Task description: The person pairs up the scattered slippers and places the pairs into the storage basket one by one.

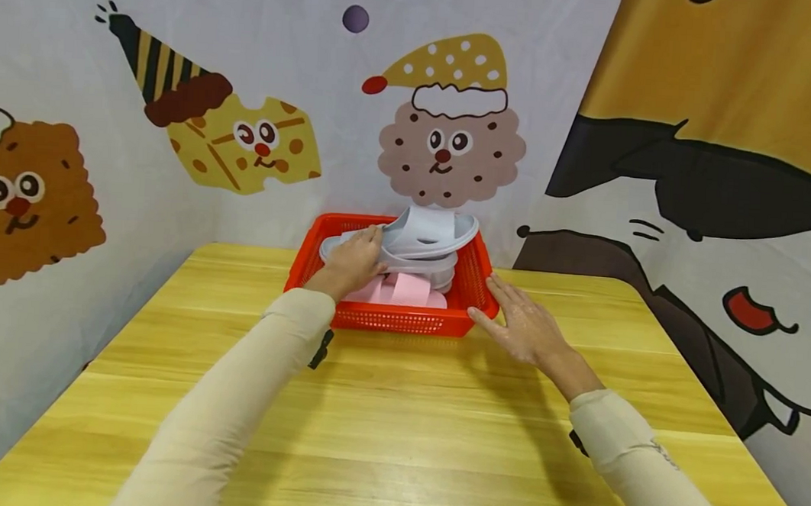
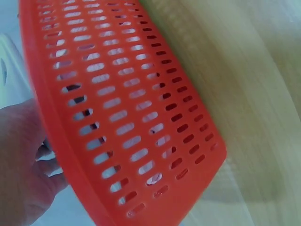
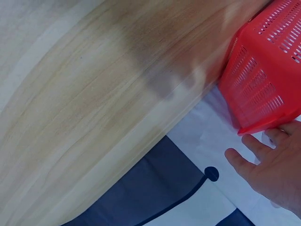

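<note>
A red plastic basket [image 1: 410, 320] with slotted walls stands at the far side of the table, with slippers heaped in it. On top lies a light grey slipper [image 1: 429, 233], tilted and partly above the rim. My left hand [image 1: 353, 264] reaches over the basket's left front and pinches the near left end of that slipper. In the left wrist view, the basket wall stands beside its curled fingers [image 2: 52, 170]. Beneath are another grey slipper [image 1: 418, 266] and pink slippers [image 1: 409, 290]. My right hand [image 1: 522, 324] is at the basket's right front corner, fingers extended, seemingly touching the rim.
The basket rests on a yellow wood-grain table [image 1: 396, 428]. Close behind it hangs a pale cloth backdrop [image 1: 356, 151] with cartoon figures, which also runs along both sides of the table.
</note>
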Demonstrator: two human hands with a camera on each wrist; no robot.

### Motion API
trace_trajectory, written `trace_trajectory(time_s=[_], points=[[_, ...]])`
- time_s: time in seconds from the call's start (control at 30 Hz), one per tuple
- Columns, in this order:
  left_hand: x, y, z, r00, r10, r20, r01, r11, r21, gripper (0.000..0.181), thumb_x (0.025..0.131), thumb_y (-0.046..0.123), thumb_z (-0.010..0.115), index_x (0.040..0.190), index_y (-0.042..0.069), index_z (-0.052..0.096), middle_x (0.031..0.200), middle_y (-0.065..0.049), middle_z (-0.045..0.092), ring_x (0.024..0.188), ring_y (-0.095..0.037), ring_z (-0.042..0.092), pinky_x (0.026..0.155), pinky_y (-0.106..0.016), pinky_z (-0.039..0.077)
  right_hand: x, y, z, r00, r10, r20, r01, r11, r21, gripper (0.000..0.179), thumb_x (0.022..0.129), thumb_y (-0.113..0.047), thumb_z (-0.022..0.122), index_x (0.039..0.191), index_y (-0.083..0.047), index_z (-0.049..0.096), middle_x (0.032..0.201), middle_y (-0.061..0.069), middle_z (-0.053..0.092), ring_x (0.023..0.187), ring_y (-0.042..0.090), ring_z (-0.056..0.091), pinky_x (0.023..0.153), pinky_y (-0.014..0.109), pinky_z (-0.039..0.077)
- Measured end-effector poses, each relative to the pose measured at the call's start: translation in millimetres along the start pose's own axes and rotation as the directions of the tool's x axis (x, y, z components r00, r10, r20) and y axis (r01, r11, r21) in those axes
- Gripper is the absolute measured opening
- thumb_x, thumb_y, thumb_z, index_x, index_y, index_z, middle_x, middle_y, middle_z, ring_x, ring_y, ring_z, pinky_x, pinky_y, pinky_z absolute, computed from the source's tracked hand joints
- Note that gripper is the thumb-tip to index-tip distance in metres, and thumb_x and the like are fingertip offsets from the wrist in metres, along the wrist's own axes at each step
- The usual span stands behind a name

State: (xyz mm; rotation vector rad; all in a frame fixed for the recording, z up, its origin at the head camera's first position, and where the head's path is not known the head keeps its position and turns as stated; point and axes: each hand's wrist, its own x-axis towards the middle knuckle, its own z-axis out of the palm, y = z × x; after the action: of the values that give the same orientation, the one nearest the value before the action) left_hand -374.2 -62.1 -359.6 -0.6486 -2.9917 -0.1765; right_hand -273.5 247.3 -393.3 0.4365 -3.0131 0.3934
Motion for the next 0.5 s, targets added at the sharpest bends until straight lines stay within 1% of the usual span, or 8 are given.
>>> trace_trajectory(time_s=[0.13, 0.27, 0.4, 0.5], points=[[3.8, 4.0, 3.9, 0.999, -0.031, -0.008, 0.032, 0.999, 0.032, 0.077, 0.102, 0.029, 0.062, 0.157, -0.007, 0.022, 0.162, -0.021, 0.029, 0.144, -0.037, 0.034, 0.116, -0.046, 0.031, 0.0, 1, 0, 1.0, 0.004, -0.006, -0.004, 1.0, 0.009, 0.092, 0.097, -0.074, 0.032, 0.162, -0.008, 0.024, 0.168, 0.01, 0.017, 0.148, 0.043, 0.023, 0.113, 0.065, 0.023], [6.2, 9.1, 6.5, 0.997, -0.075, -0.021, 0.076, 0.997, 0.029, 0.077, 0.102, 0.031, 0.062, 0.158, -0.005, 0.022, 0.161, -0.019, 0.03, 0.14, -0.038, 0.039, 0.111, -0.048, 0.037, -0.9, 2, 1, 1.0, 0.001, -0.016, -0.001, 1.0, 0.01, 0.091, 0.098, -0.072, 0.033, 0.161, -0.007, 0.025, 0.167, 0.011, 0.019, 0.147, 0.044, 0.024, 0.113, 0.064, 0.024], [8.1, 13.0, 10.4, 0.993, -0.108, -0.052, 0.109, 0.994, 0.024, 0.076, 0.102, 0.031, 0.062, 0.158, -0.005, 0.025, 0.16, -0.021, 0.032, 0.136, -0.041, 0.043, 0.106, -0.051, 0.043, -1.8, 2, 2, 1.0, -0.006, -0.017, 0.007, 1.0, 0.015, 0.09, 0.098, -0.072, 0.033, 0.161, -0.007, 0.026, 0.167, 0.01, 0.018, 0.148, 0.042, 0.024, 0.114, 0.063, 0.024], [9.1, 13.5, 13.2, 0.991, -0.113, -0.075, 0.115, 0.993, 0.034, 0.074, 0.102, 0.029, 0.063, 0.157, -0.005, 0.026, 0.159, -0.021, 0.034, 0.135, -0.042, 0.043, 0.105, -0.051, 0.044, -1.9, 1, 1, 1.0, -0.01, -0.015, 0.01, 1.0, 0.023, 0.09, 0.098, -0.072, 0.033, 0.161, -0.008, 0.026, 0.168, 0.009, 0.018, 0.148, 0.041, 0.023, 0.114, 0.063, 0.024]])
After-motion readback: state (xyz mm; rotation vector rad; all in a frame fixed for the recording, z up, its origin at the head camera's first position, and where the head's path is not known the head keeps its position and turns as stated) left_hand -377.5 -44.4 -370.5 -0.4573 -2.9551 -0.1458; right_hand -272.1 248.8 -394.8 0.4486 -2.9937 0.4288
